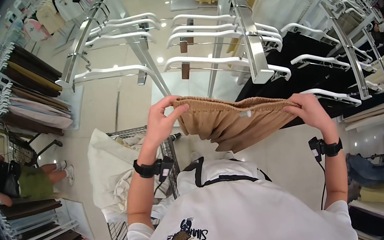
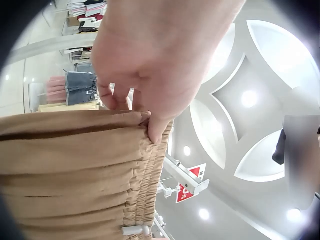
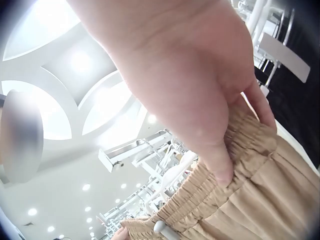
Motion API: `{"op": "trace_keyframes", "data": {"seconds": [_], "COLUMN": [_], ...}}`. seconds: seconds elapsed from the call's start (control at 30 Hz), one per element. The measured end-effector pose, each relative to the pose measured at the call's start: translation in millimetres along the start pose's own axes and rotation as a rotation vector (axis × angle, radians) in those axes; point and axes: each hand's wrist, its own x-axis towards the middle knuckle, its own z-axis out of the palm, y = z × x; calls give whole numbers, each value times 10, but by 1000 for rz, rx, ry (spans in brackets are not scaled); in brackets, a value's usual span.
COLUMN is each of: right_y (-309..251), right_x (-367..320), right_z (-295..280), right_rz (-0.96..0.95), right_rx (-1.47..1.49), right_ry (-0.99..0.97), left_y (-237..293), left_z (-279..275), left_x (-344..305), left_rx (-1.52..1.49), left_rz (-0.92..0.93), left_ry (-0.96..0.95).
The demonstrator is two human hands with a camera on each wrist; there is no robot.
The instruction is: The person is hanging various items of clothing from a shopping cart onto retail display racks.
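A tan garment [image 1: 232,121] with a gathered elastic waistband is stretched sideways between both hands in the head view. The left hand [image 1: 161,120] pinches one end of the waistband, thumb in front. At the other end the right hand [image 1: 311,111] grips the band. A small white tag-like piece [image 1: 246,113] sits on the waistband between them. In the left wrist view the left thumb [image 2: 157,130] presses on the tan cloth [image 2: 65,165]. The right thumb [image 3: 222,172] lies over the gathered band [image 3: 200,192] in the right wrist view.
White hangers [image 1: 208,60] hang on metal rails [image 1: 253,46] just beyond the garment. A cart with cream cloth [image 1: 110,169] stands at the left. Racks of folded-over clothes [image 1: 34,94] line the left side, and black clothes [image 1: 289,75] hang at the right. Other people are at both sides.
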Motion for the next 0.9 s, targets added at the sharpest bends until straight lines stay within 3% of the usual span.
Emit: {"op": "trace_keyframes", "data": {"seconds": [0.07, 0.13, 0.3, 0.33, 0.53, 0.9], "right_y": [51, 20, 119, 139, 197, 275], "right_x": [82, 184, 489, 540, 548, 269], "right_z": [118, 235, 489, 463, 247, 255], "right_rz": [47, 57, 5, 10, -125, -32], "right_rx": [-125, -149, -229, -227, -30, -1], "right_ry": [-79, -84, -57, -54, 91, 404], "left_y": [100, 214, 258, 250, -59, -324], "left_z": [44, 95, 49, -9, -203, -144], "left_x": [-27, -51, -43, -28, 187, 415], "left_rx": [16, -152, -61, -40, -36, -18], "left_rz": [12, -21, -42, -65, -24, -24], "left_ry": [16, 40, 64, 137, 262, 259]}}
